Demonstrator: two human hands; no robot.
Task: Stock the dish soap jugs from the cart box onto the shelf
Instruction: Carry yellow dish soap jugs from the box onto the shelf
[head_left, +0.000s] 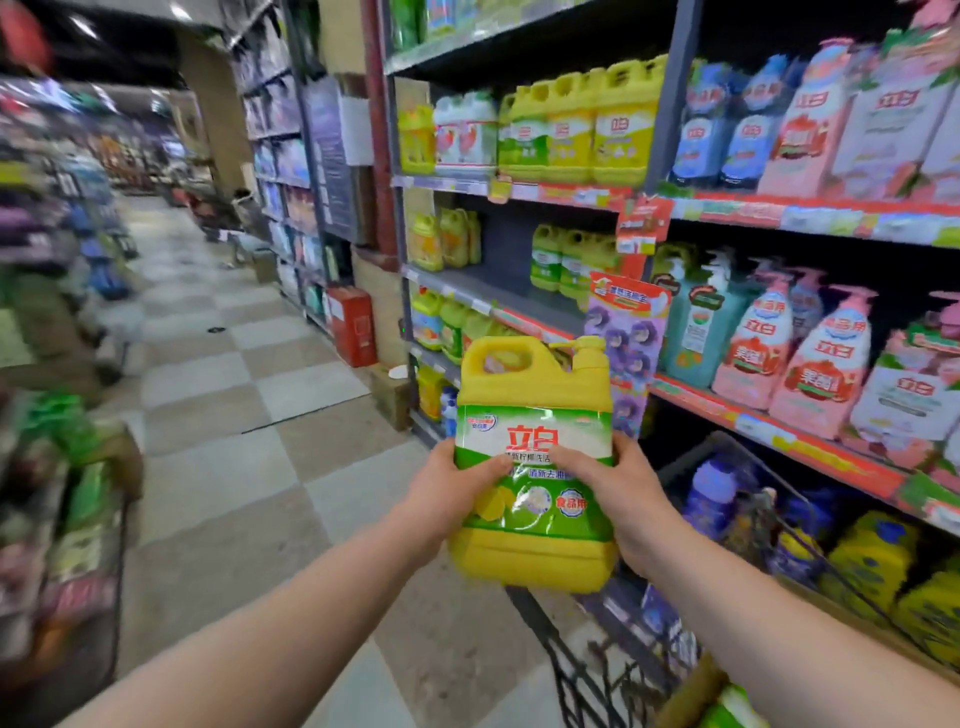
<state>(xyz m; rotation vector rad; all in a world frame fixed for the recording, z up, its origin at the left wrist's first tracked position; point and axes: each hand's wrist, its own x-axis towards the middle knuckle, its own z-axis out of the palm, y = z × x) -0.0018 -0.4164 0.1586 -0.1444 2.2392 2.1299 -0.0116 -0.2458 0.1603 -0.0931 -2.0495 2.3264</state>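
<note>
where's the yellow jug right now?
Centre of the head view: the yellow jug is upright in the air, held between left hand and right hand, above the cart, not yet on the shelf.

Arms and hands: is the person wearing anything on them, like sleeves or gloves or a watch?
No. Both arms are bare all the way to the bottom edge of the picture, so no sleeves show. The left hand and the right hand have no gloves. No watch or bracelet shows on either wrist, and I can't see any rings on the fingers that show, though the picture is a little blurry.
</note>
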